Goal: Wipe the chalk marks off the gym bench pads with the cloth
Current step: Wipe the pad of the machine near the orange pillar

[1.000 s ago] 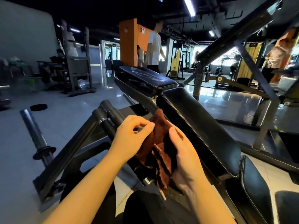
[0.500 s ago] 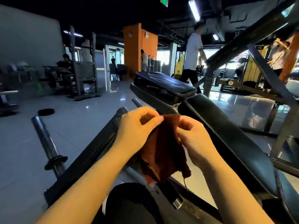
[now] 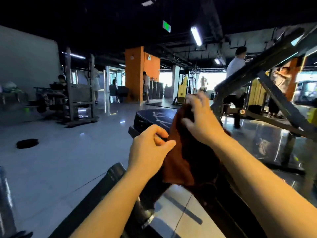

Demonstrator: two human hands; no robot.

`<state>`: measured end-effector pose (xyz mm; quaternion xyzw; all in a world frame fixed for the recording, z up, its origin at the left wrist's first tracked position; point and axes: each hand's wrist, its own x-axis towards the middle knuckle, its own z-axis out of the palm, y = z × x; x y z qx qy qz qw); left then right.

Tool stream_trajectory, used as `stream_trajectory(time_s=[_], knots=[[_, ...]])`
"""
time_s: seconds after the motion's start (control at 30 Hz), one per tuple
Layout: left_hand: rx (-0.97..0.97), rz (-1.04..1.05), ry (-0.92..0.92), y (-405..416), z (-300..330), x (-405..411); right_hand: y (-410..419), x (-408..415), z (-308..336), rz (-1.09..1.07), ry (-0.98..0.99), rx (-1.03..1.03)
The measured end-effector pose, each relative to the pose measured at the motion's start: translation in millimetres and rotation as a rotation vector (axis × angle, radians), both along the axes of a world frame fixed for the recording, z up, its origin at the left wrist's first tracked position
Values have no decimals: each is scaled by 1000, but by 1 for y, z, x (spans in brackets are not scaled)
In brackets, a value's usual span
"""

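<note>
A rust-brown cloth (image 3: 181,162) hangs spread between my two hands in the middle of the view. My left hand (image 3: 149,148) pinches its left edge between thumb and fingers. My right hand (image 3: 200,119) grips the cloth's upper part, raised and blurred by motion. Just behind the cloth lies a black bench pad (image 3: 154,115) with white chalk streaks on its top. The cloth hangs in front of the pad's right part and hides it. A second, nearer pad is hidden under the cloth and my right arm.
The dark machine frame (image 3: 267,66) slants up at the right. A steel bar sleeve (image 3: 116,172) juts out below my left hand. A black weight disc (image 3: 27,143) lies on the grey floor at left. Several people stand or sit in the background.
Both hands have lifted the cloth up and forward towards the chalk-marked pad. My right hand rose higher than the left, and the cloth has opened out. The camera has tilted upward.
</note>
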<state>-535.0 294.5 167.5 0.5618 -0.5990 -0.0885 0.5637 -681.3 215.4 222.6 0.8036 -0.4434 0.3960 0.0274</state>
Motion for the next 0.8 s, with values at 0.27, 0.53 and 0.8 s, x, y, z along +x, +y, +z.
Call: stream_trajectory(time_s=[0.27,0.53,0.8], knots=[[-114,47,-131,-54,5,85,-44,5,-28,-126,343,378],[-91,-164,-228,-123,1,108,-72,19,-5,-86,481,545],[-293,-218,-224,-138,-16,118,-105,94,21,-49,518,314]])
